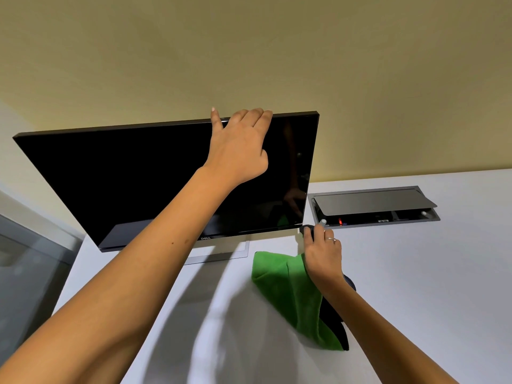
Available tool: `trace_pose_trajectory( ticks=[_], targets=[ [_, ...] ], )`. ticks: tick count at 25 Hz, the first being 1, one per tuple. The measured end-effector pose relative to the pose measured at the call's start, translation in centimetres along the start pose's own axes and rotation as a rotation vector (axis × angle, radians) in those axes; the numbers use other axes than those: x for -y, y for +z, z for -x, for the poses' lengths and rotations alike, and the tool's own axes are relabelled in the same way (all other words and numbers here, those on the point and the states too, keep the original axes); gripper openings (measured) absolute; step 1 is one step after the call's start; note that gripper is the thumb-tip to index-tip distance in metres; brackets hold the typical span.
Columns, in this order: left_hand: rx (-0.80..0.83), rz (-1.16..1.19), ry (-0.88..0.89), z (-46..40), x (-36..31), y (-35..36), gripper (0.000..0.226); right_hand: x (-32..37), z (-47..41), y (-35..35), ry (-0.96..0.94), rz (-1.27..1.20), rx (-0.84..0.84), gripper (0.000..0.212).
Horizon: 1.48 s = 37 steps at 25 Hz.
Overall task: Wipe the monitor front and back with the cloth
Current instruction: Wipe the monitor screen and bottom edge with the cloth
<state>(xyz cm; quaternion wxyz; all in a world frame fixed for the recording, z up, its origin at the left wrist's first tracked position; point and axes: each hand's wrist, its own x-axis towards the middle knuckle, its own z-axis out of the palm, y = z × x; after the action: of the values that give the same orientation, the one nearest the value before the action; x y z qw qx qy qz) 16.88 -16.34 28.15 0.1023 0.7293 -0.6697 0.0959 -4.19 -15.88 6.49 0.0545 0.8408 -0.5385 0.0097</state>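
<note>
A black monitor (124,178) with a dark screen stands on a silver stand (219,254) on the white desk. My left hand (238,145) grips its top edge right of centre, fingers curled over the back. My right hand (322,252) is at the monitor's lower right corner, holding a green cloth (291,292) that hangs down over the desk. Its fingertips also touch a dark piece at that corner. A dark layer shows behind the cloth.
The white desk (415,286) runs to a beige wall. A grey cable box (374,206) with a raised lid is set into the desk right of the monitor. A glass panel (30,261) is at the left.
</note>
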Motion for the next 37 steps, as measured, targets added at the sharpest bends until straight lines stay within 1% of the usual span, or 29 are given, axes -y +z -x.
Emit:
trace_pose_trajectory(
  ticks=[3,7,9,12,16,22,27,32,34,37],
  targets=[
    [-0.002,0.004,0.000,0.0,0.0,0.1,0.068,-0.7,0.3,0.1,-0.002,-0.030,-0.028,0.061],
    [-0.001,0.008,-0.001,-0.1,0.0,0.2,0.068,0.4,-0.4,0.5,-0.130,-0.060,-0.043,0.055],
    [0.001,0.009,0.000,-0.2,0.0,0.2,0.068,1.2,-0.9,-0.2,-0.120,-0.037,-0.028,0.057],
    [0.007,0.006,0.002,-0.3,0.1,0.2,0.068,1.5,-1.2,-1.0,-0.112,-0.010,0.068,0.058],
    [0.001,0.001,0.008,-0.3,0.2,0.3,0.067,1.7,-1.3,-1.6,-0.097,0.024,0.004,0.060],
    [-0.005,0.013,0.006,-0.2,0.1,0.2,0.066,0.5,-0.5,-1.0,-0.014,0.033,-0.024,0.051],
    [0.007,0.000,0.006,-0.1,0.1,0.2,0.067,0.7,-0.2,-0.8,-0.144,0.009,-0.123,0.059],
    [0.000,-0.003,0.019,-0.1,0.2,0.3,0.067,1.4,-0.7,-1.0,-0.154,0.071,-0.059,0.063],
    [0.002,-0.009,0.021,-0.1,0.3,0.3,0.068,1.4,-0.9,-0.9,-0.152,0.070,-0.037,0.060],
    [0.003,-0.009,0.026,-0.1,0.3,0.3,0.068,1.3,-1.3,-1.2,-0.148,0.050,-0.052,0.050]
  ],
)
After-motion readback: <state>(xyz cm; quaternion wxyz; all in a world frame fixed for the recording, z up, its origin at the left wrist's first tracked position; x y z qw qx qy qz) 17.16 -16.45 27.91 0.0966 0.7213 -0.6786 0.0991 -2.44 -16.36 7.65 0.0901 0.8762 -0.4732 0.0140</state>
